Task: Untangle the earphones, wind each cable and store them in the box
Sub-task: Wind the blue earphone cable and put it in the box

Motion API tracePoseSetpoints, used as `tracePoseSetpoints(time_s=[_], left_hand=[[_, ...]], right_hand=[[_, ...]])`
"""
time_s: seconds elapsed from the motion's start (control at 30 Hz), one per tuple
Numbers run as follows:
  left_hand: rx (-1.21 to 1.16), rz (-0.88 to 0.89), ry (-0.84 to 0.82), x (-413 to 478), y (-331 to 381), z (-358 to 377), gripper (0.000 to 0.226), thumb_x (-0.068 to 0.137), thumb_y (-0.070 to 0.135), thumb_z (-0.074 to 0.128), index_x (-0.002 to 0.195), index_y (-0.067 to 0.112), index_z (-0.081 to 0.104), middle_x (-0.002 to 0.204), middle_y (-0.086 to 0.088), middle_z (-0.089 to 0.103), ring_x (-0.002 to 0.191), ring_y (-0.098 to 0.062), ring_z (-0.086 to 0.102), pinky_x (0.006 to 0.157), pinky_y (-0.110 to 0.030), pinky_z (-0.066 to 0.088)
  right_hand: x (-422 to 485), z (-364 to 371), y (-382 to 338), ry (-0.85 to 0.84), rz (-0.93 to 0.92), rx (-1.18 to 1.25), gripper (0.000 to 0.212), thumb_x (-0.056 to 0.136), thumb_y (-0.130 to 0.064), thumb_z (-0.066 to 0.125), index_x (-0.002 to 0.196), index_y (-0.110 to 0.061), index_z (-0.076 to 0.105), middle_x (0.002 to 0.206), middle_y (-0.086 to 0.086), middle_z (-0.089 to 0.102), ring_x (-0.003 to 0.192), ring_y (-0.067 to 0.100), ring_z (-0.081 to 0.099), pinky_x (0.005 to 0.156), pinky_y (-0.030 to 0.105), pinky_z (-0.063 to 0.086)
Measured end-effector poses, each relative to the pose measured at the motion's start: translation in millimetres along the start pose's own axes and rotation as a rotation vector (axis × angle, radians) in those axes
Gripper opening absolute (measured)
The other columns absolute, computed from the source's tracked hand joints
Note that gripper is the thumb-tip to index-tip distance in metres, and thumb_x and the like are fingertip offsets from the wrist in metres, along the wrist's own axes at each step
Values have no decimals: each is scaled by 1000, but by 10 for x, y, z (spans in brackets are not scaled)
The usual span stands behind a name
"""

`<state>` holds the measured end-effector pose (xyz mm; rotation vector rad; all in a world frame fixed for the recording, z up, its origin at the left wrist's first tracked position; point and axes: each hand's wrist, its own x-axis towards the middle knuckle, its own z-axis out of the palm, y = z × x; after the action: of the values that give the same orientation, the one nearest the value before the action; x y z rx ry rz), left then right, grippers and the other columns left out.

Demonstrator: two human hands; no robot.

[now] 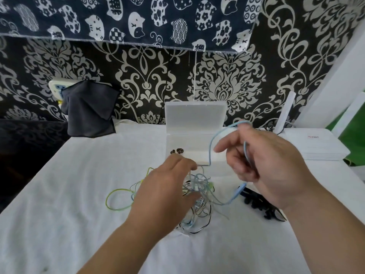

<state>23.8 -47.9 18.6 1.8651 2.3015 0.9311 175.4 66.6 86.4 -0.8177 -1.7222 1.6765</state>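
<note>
Centrally, tangled earphones (197, 196) are lying on the white tablecloth (59, 214), just before the open translucent box (195, 115). The left hand (164, 186) is pinching the light-blue cable (210, 151) at its fingertips. The raised right hand (266, 165) is holding that cable's loop in curled fingers.

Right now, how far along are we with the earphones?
Early. Done: the box stands open; whether anything is stored inside I cannot tell. In hand: the right hand holds up the blue cable, and the left hand pinches it above the tangle. Left: the yellow-green cable and the rest run into that tangle, none wound.
</note>
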Motion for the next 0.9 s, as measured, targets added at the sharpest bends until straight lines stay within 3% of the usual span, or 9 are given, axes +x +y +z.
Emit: tracePoseSetpoints(time_s=[0.17,0.3,0.43,0.57,0.67,0.73,0.8,0.83,0.9], left_hand=[[-1,-185,33,62,-94,-128,20,87,33,71,102,37,59,80,14,59,57,-2,48,59,-25,42],[105,-353,20,109,-266,-259,14,85,32,72,89,35,58,65,12,59,64,-4,53,56,-27,38],[369,-499,-12,97,-474,-387,22,81,23,71,96,34,59,74,9,61,77,-17,56,58,-30,37],[485,-529,-32,84,-484,-390,43,76,4,62,108,32,60,86,9,56,80,-21,52,61,-30,37],[323,-274,122,88,-387,-287,64,63,-9,60,119,22,62,115,2,56,101,-25,48,80,-39,48],[26,-132,113,98,-242,-259,68,68,-9,60,127,26,58,132,12,53,104,-11,51,96,-25,43],[-309,-105,-9,81,-45,-242,64,83,4,65,135,37,49,131,24,55,63,1,54,75,-6,39],[-403,-101,-72,68,28,-210,61,87,15,67,137,41,44,126,27,58,49,1,50,64,-6,37],[-378,-105,-184,52,80,-127,55,89,34,68,135,49,40,112,33,62,47,4,50,60,-11,36]], right_hand=[[61,-154,-74,116,26,211,51,99,-44,40,71,-12,70,46,3,39,42,15,22,47,31,14],[84,-293,-86,264,12,330,36,100,-29,43,84,-8,67,51,4,44,42,15,29,41,25,20],[67,-363,-117,304,-22,460,28,97,-11,43,93,-11,71,62,4,61,48,14,49,45,21,41],[23,-318,-134,154,-42,395,37,93,4,39,93,-13,72,83,5,73,47,13,52,47,20,45],[-18,-222,-132,0,-95,303,51,89,13,35,77,-16,76,99,10,75,45,16,52,46,21,43],[-41,-157,-133,-87,-118,265,55,85,18,34,70,-17,74,105,10,75,46,17,53,47,21,43],[-57,-106,-136,-150,-117,249,53,82,19,37,65,-16,73,106,11,75,50,19,59,50,22,47],[-62,-87,-138,-176,-110,254,47,78,16,41,64,-15,73,105,12,75,55,20,64,52,23,50],[-71,-63,-156,-214,-91,288,37,72,8,44,59,-14,71,100,14,76,68,23,72,57,24,56]])
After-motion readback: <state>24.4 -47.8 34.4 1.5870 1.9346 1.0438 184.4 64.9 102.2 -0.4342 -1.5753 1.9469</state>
